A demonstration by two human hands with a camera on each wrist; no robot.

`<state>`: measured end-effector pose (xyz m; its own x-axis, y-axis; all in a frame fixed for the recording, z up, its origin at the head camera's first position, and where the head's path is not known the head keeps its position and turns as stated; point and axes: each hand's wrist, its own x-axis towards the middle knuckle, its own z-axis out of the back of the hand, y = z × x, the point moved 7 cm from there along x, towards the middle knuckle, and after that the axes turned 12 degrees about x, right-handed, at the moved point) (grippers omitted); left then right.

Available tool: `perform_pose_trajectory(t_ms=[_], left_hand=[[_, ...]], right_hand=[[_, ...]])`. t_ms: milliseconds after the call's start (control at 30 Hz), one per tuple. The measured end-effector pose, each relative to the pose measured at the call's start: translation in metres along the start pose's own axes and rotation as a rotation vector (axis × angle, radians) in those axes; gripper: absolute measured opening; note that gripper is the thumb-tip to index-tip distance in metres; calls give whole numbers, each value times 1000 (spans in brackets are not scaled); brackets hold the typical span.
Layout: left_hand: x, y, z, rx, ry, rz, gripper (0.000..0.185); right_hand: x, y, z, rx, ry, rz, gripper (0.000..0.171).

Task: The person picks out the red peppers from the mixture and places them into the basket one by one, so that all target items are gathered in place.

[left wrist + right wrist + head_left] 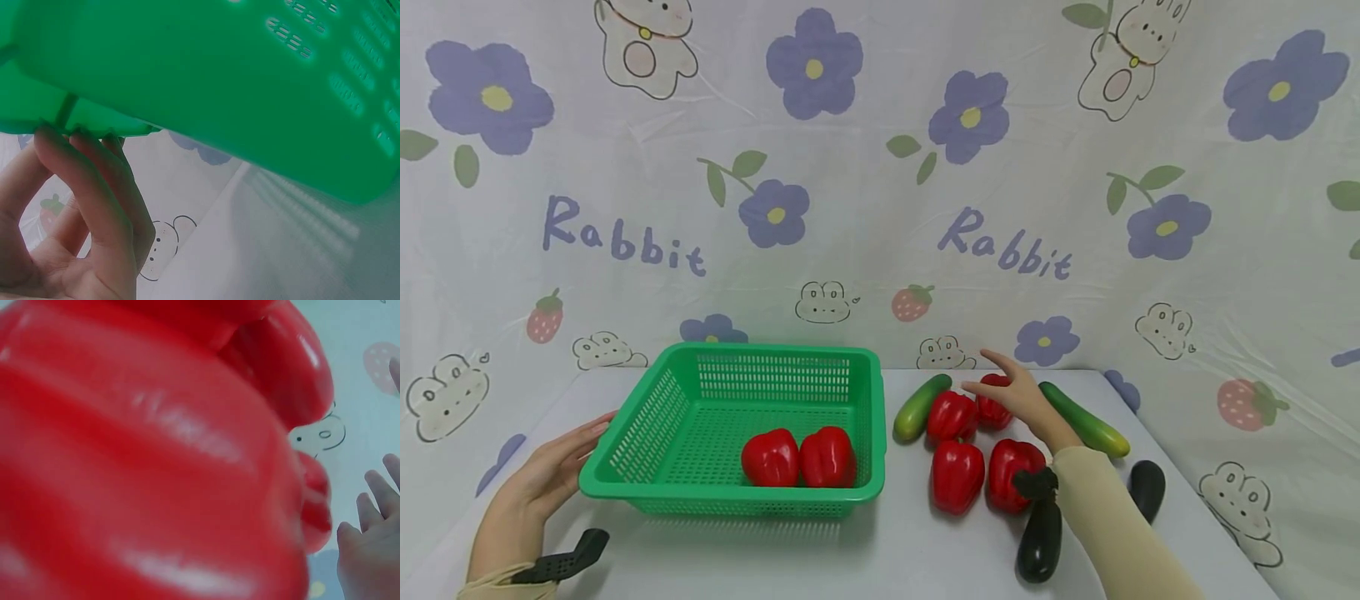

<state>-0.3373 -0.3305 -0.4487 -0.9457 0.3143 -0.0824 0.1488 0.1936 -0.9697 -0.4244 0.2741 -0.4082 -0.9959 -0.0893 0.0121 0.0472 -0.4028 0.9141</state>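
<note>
Head view: on a white table (940, 558), a green basket (722, 493) is placed left of centre, and two red peppers are held in its front right part, the left one (771, 458) just beside the right one (828, 458). The basket's left side is touched by the left hand (546, 471); in the left wrist view its fingers are seen bent, with the tips against the rim, but whether the rim is gripped cannot be told. The right hand (1028, 400) is spread wide, thumb and forefinger well parted, and the rear red pepper (991, 416) is partly hidden by it; whether that pepper is touched cannot be told. Three more peppers are grouped near it: a middle pepper (952, 417), a near-left pepper (957, 477) and a near-right pepper (1013, 463). In the right wrist view, much of the space is taken up by a red pepper seen close, with splayed fingers shown apart from it. The group is flanked by a left cucumber (917, 410) and a right cucumber (1093, 427). One eggplant (1040, 546) is seen near the right wrist, another eggplant (1147, 488) beyond the sleeve (1120, 529). Behind, a patterned cloth (865, 158) is hung.
</note>
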Motion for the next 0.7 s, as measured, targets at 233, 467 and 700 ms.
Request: perform_pose_trajectory(t_ms=[233,467,700], left_hand=[[0,0,0,-15,-10,10,34],[1,1,2,-13,-24,17,33],[1,2,2,-9,-32,20,32]], right_hand=[[-4,-14,8,-10,-29,-51,85],[-7,-29,14,-27,-50,-100,90],[-9,-40,16,-42,-46,-108,96]])
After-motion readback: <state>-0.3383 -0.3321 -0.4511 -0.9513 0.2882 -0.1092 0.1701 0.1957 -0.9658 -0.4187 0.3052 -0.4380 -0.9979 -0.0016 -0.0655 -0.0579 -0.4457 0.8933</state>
